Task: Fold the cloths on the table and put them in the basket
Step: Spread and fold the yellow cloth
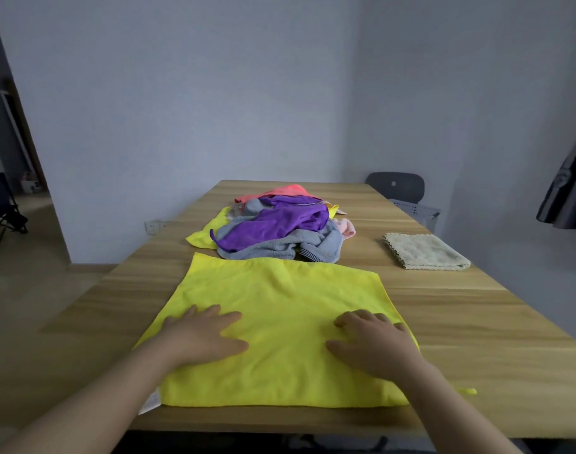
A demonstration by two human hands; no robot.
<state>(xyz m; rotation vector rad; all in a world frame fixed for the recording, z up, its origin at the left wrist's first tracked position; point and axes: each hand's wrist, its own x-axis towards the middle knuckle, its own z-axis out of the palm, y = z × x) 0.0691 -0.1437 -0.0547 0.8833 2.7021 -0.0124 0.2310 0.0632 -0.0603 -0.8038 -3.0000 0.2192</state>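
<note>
A big yellow cloth [280, 322] is spread flat at the near edge of the wooden worktop [476, 322]; it looks doubled over, with a thick fold along the near side. Both hands are laid palm-down on it, nothing gripped; the left hand [203, 335] is pressed on the left part with fingers spread, the right hand [371, 340] is flat on the right part near the cloth's right edge, fingers slightly curled but released.

Just behind the yellow cloth a messy pile is heaped up; a purple cloth [280, 224] is draped on top, a grey towel [296, 245] is bunched under it and touches the yellow cloth's far edge, a pink-orange cloth [276, 191] is seen at the back, and a second yellow cloth [208, 232] is poking out on the left.

Off to the right, well apart from the pile, a folded beige cloth [424, 250] is set on the worktop; a dark chair [398, 186] is parked at the far right corner.
</note>
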